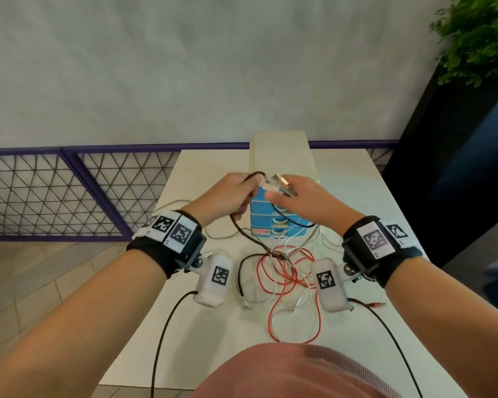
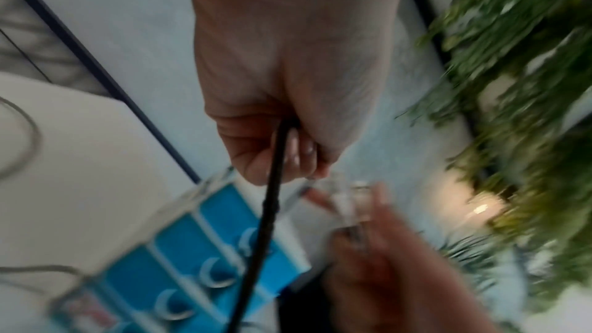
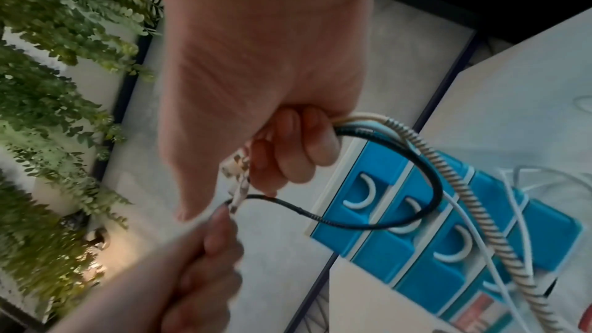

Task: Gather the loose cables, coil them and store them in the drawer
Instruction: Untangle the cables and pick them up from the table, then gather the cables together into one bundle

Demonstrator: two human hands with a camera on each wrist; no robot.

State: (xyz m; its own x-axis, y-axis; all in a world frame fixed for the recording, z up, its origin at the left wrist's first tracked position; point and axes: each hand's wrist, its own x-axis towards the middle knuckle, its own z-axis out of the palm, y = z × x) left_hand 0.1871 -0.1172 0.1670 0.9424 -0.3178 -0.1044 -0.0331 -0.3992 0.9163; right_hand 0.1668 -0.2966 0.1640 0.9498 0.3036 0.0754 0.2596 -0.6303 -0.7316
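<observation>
Both hands are raised over a small blue drawer unit (image 1: 266, 222) on the white table (image 1: 202, 326). My left hand (image 1: 239, 193) grips a black cable (image 1: 242, 231) that runs down to a tangle of red, white and black cables (image 1: 285, 271) on the table. My right hand (image 1: 288, 196) holds a bunch of cable ends with white and metal plugs. In the right wrist view the right hand (image 3: 288, 158) grips a black cable (image 3: 368, 223), a white one and a striped cable (image 3: 464, 199), while the left hand (image 3: 208, 244) pinches the black cable's end. All drawers (image 3: 416, 250) look closed.
A cream box (image 1: 282, 156) stands behind the drawer unit. A purple mesh railing (image 1: 69, 196) runs along the table's far left, and a leafy plant (image 1: 480, 38) is at the right. A red-tipped plug (image 1: 377, 305) lies near the right table edge.
</observation>
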